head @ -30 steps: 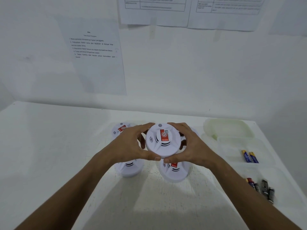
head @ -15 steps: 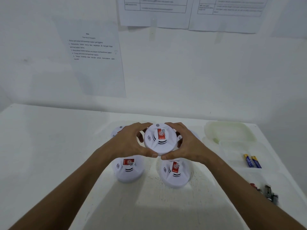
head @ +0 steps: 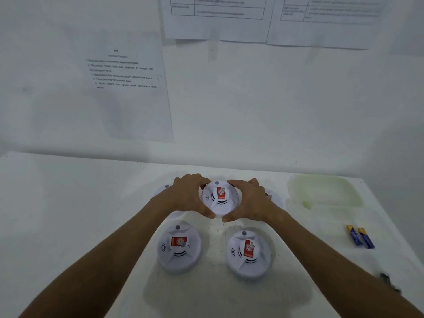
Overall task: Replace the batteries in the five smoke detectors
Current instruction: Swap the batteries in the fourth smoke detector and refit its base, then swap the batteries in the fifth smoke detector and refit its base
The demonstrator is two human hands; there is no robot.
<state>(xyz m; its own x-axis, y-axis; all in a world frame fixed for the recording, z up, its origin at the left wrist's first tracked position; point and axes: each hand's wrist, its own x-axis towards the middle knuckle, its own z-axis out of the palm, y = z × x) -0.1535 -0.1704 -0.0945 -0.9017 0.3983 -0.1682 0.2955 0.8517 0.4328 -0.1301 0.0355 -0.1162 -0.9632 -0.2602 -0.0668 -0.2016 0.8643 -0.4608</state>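
Observation:
A white round smoke detector (head: pixel 219 200) with a red label is gripped from both sides, by my left hand (head: pixel 188 196) and my right hand (head: pixel 250 199), at the middle of the white table (head: pixel 68 214). Two more detectors lie nearer me, one at the left (head: pixel 179 247) and one at the right (head: pixel 249 254), label side up. Parts of two further detectors peek out behind my hands, one at the left (head: pixel 164 189) and one at the right (head: pixel 274 196). Two blue and yellow batteries (head: pixel 360 236) lie in a clear tray at the right.
A pale translucent lid or container (head: pixel 323 191) sits at the back right, with clear trays in front of it. Dark used batteries (head: pixel 390 283) show at the right edge beside my forearm. Printed sheets (head: pixel 128 88) hang on the wall close behind the table.
Both hands have carried the held detector away from me toward the back of the table. The two near detectors, partly covered before, are now fully in view.

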